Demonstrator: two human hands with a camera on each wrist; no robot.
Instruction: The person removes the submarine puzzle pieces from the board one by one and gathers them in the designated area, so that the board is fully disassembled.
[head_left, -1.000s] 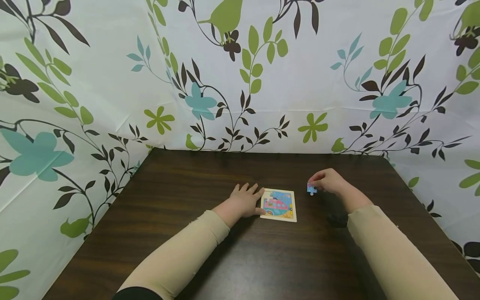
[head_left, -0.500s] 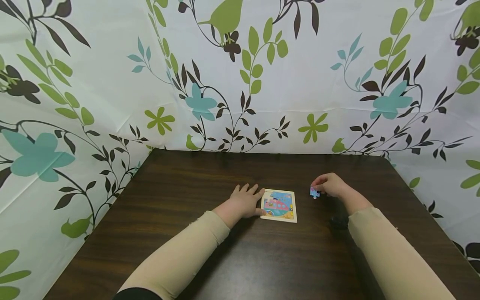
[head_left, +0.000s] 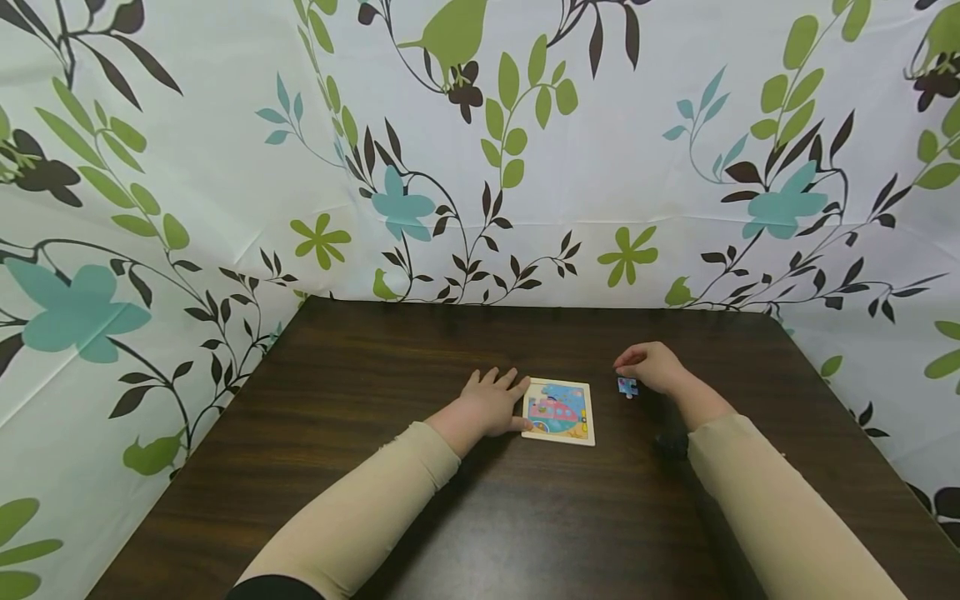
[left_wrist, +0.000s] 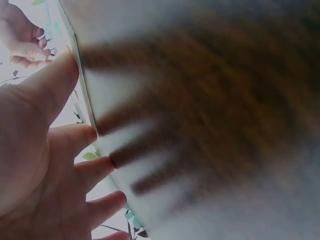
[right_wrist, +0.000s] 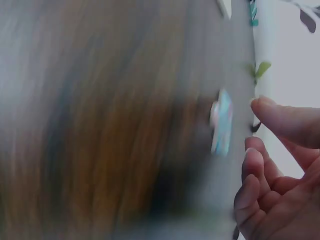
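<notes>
A square jigsaw puzzle in a pale wooden frame [head_left: 591,412] lies on the dark table; its picture has a pink submarine on blue, with a bare pale patch at upper left. My left hand [head_left: 491,404] rests with spread fingers along the frame's left edge, and in the left wrist view the left hand [left_wrist: 45,145] has its thumb and fingertips at that edge. Right of the frame is a small blue jigsaw piece [head_left: 627,387]. My right hand [head_left: 654,367] is just over it. In the right wrist view, a gap separates the piece [right_wrist: 223,124] from the parted thumb and fingers [right_wrist: 254,165].
The brown wood-grain table [head_left: 465,517] reaches back to a white cloth [head_left: 480,192] printed with leaves and flowers, which also hangs at both sides. A dark shape [head_left: 670,446] shows below the right wrist.
The right hand held the piece about half a second ago, moving slightly nearer and to the right; now its fingers have let go and lifted off it. The left hand stays put.
</notes>
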